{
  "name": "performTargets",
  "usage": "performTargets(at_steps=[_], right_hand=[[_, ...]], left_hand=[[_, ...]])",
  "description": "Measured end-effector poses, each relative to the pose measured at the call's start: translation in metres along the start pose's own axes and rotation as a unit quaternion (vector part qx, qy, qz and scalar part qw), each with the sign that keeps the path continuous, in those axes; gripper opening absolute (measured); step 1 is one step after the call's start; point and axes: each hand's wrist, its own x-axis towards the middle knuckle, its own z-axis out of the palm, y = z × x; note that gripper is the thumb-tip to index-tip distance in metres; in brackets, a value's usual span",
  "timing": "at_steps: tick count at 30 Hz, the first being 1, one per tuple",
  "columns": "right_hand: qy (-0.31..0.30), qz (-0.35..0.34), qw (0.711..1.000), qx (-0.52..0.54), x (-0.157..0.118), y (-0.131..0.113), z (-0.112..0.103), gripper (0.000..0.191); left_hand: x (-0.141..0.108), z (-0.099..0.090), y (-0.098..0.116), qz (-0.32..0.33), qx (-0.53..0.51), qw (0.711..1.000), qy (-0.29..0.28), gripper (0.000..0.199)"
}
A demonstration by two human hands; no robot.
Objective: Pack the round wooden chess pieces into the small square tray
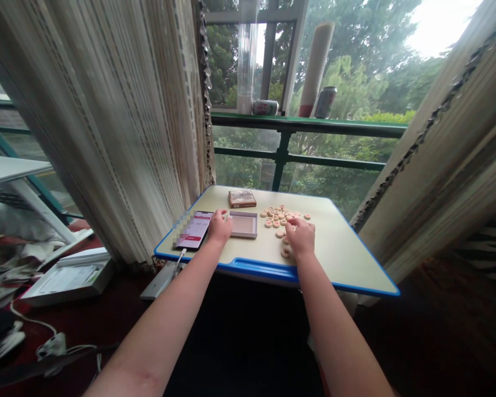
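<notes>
Several round wooden pieces (276, 224) with markings lie in a loose pile on the cream table (334, 253). My right hand (301, 236) is over the right front part of the pile, its fingers curled down at the pieces; what lies under the fingertips is hidden. An open shallow box (244, 235) sits left of the pile. My left hand (220, 227) is at the box's left edge with its fingers bent together, and anything between them is too small to tell. Behind the open box is a brown printed box (242, 198).
A phone (192, 237) with a cable lies at the table's left side. The table has a blue rim and a blue front groove (264, 268). Cans, a cup stack (317, 66) and a clear cup stack stand on the rail behind. Curtains hang on both sides.
</notes>
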Motion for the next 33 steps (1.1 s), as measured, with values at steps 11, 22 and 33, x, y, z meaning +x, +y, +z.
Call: performTargets(at_steps=[11, 22, 33], right_hand=[[-0.014, -0.052, 0.998, 0.011, 0.001, 0.001, 0.003, 0.021], [-0.04, -0.064, 0.997, 0.002, 0.001, -0.003, 0.003, 0.022], [-0.116, -0.045, 0.99, -0.067, 0.021, -0.009, 0.005, 0.026]], left_hand=[[0.005, -0.018, 0.026, 0.082, 0.086, 0.993, -0.021, 0.021], [-0.016, -0.024, 0.014, 0.136, 0.108, 0.984, -0.042, 0.029], [0.026, 0.013, -0.002, 0.137, -0.023, 0.986, -0.094, 0.034]])
